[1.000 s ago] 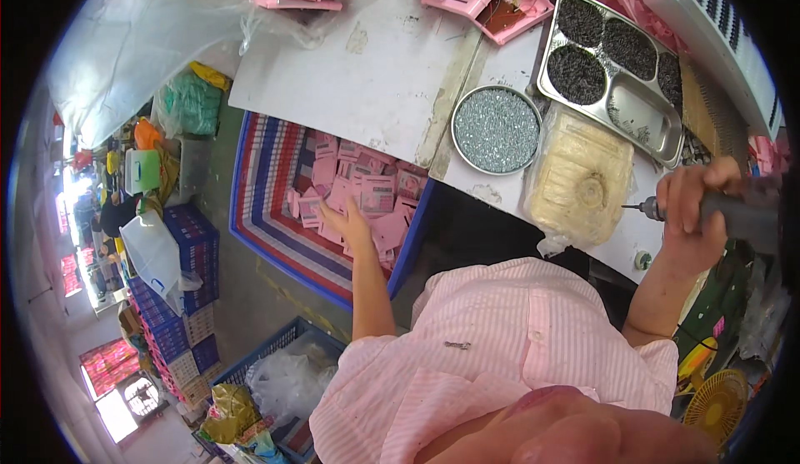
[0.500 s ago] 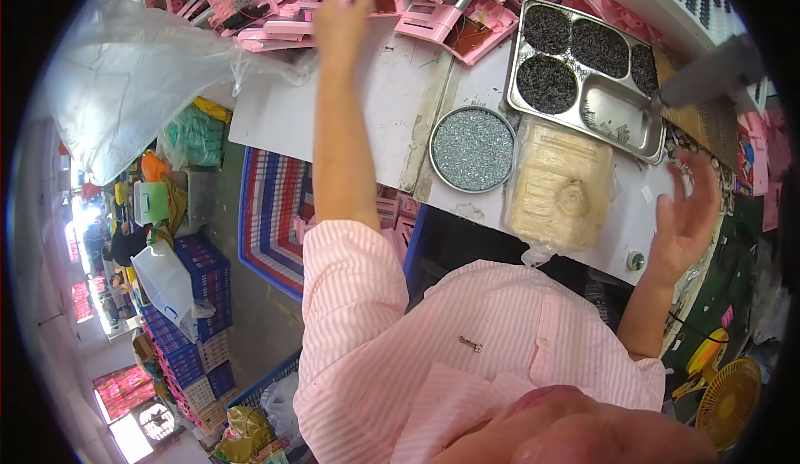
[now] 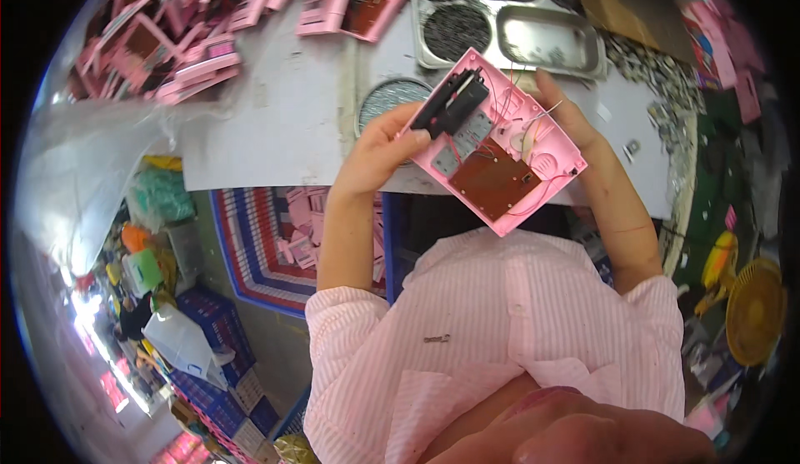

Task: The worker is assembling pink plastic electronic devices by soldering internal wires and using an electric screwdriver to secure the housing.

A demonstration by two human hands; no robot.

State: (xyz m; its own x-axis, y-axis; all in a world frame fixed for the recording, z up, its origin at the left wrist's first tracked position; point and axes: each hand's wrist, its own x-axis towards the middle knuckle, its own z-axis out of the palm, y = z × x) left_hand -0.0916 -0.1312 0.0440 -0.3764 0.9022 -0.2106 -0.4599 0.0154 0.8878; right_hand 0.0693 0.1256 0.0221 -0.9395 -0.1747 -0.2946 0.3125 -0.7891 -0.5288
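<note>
Both my hands hold a pink plastic toy casing (image 3: 550, 145) above the table's near edge, tilted with its inside facing up. Inside it sit a brown circuit board (image 3: 496, 182), a grey panel (image 3: 462, 143), a black part (image 3: 457, 105) and thin red and white wires. My left hand (image 3: 375, 151) is closed on the casing's left side, its thumb next to the black part. At the upper right side, my right hand (image 3: 569, 118) grips the casing, with some of its fingers hidden behind it.
A steel compartment tray (image 3: 554, 43) of dark screws stands at the back, near a round dish (image 3: 392, 101) of silvery small parts. Pink casings (image 3: 154, 43) are piled at the far left. Loose metal bits (image 3: 671, 114) lie right. Below the table is a striped crate (image 3: 242, 247) of pink parts.
My left hand has come back from the far pile with a pink casing. My right hand, open before, has moved left and now grips it too. The view has shifted.
</note>
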